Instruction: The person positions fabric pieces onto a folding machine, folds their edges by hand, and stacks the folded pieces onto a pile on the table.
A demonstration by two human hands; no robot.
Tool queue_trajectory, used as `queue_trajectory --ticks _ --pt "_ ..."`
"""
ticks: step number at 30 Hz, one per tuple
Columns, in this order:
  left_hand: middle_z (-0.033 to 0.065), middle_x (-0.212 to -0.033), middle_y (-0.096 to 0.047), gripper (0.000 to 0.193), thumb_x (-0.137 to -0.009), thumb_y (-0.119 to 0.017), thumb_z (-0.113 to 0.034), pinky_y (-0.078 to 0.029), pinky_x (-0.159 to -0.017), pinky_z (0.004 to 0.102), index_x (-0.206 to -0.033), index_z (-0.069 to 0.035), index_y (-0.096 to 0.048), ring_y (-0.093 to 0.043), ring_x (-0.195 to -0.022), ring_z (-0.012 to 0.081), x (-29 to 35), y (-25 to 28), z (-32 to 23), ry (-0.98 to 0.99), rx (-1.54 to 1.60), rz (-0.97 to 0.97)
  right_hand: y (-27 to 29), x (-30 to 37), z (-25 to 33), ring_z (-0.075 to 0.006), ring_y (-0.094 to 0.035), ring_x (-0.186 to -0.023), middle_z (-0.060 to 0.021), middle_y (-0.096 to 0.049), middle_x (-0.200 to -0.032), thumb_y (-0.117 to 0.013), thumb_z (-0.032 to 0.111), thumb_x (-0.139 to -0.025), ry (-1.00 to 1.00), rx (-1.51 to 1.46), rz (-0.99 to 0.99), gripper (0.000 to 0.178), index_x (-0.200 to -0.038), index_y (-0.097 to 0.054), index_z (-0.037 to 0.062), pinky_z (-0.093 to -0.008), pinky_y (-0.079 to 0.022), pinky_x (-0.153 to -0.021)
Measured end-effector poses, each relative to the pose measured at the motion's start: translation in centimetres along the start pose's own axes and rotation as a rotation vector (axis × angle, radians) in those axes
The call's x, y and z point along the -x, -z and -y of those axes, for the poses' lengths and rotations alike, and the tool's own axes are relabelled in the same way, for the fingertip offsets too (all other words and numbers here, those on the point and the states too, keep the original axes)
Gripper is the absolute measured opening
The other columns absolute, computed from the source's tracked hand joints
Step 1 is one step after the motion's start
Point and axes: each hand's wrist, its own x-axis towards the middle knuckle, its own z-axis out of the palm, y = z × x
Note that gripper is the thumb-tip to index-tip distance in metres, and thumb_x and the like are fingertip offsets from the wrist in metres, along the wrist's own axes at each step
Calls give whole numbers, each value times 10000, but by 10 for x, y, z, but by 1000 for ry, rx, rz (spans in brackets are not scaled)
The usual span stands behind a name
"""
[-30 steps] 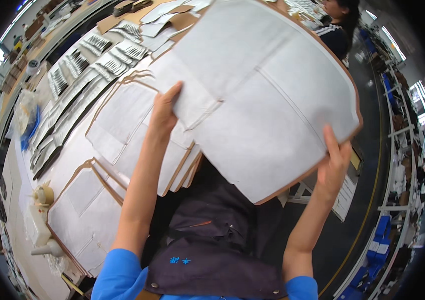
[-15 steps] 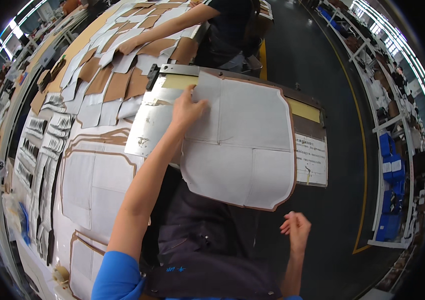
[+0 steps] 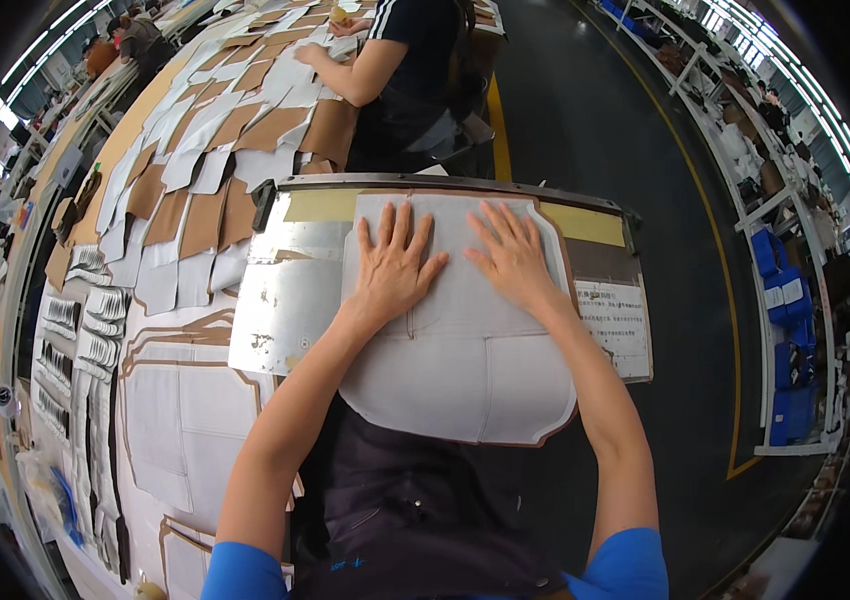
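A large pale grey panel with brown edging point(image 3: 435, 385) lies on the metal plate of a machine point(image 3: 270, 270), its near part hanging over the front edge. Stitched seam lines cross its surface. Both palms press down on the upper half of this panel. My left hand point(image 3: 395, 262) is flat with fingers spread, left of the long seam. To its right, my right hand point(image 3: 512, 255) also lies flat, fingers spread toward the back bar point(image 3: 445, 183). Yellow strips point(image 3: 580, 224) show on the plate at either side of the panel.
More edged panels point(image 3: 160, 430) lie on the table at left, beside bundles of strips point(image 3: 100, 325). Overlapping brown and white pieces point(image 3: 215, 160) cover the far table, where a co-worker point(image 3: 415, 70) stands. Shelving with blue bins point(image 3: 785, 300) lines the right, past the dark floor point(image 3: 605, 110).
My right hand has come up from beside the panel onto it. My left hand has flattened, and the panel sits straighter against the back bar. The co-worker's arm has drawn back.
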Motion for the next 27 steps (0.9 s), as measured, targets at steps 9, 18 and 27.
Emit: queue_trajectory --ticks 9,18,27 --pt "185 -1618 -332 623 -1039 -422 -519 -117 -1199 621 -1532 -138 -436 -233 -1530 357 -23 2 14 11 35 30 -2 -17 0 -403 -346 -1456 -209 -415 -1552 -545 411 -1013 0 4 -32 532 -1431 -539 82 -641 -233 -1150" --pt "162 -1395 -506 527 -990 -553 -406 -268 -1138 558 -1340 -12 -578 -415 -1351 355 -44 -8 24 23 89 -186 16 -24 -17 -386 -510 -1195 -241 -536 -1279 -623 318 -978 -109 102 -81 430 -1318 -586 57 -519 -421 -987" --pt "133 -1364 -516 444 -993 -543 -360 -260 -1115 628 -1331 -78 -598 -412 -1347 377 -43 -4 16 51 -39 -193 9 -24 -25 -385 -511 -1175 -247 -523 -1283 -594 336 -993 -66 237 -81 460 -1345 -573 41 -480 -444 -959"
